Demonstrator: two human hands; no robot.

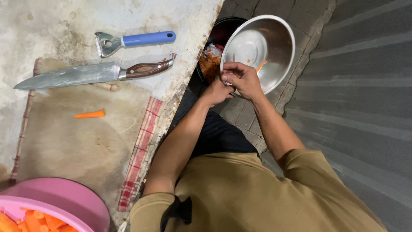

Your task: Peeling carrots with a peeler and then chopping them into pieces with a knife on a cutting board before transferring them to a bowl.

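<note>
Tilting over a dark bin [223, 32], the steel bowl [274, 47] is round, shiny & smooth, its open mouth turned toward the camera and down-left, w/ a few orange carrot scraps stuck inside. Right hand [245, 79] grips the bowl's near rim, fingers curled over the edge. Left hand [218, 91] sits just under it at the same rim, touching the right; can't tell how tightly it is closed, mostly hidden. Bin holds orange peelings & a bit of crumpled plastic.

On the stained bench [34, 25]: a worn beige cloth w/ red check edge [86, 141], a big knife [92, 73] w/ wood handle, long axis left-right, tip left; a blue-handled peeler [135, 41] above it, head left; one small carrot piece [90, 114] on the cloth. Pink tub [47, 204] of cut carrot at lower left.
</note>
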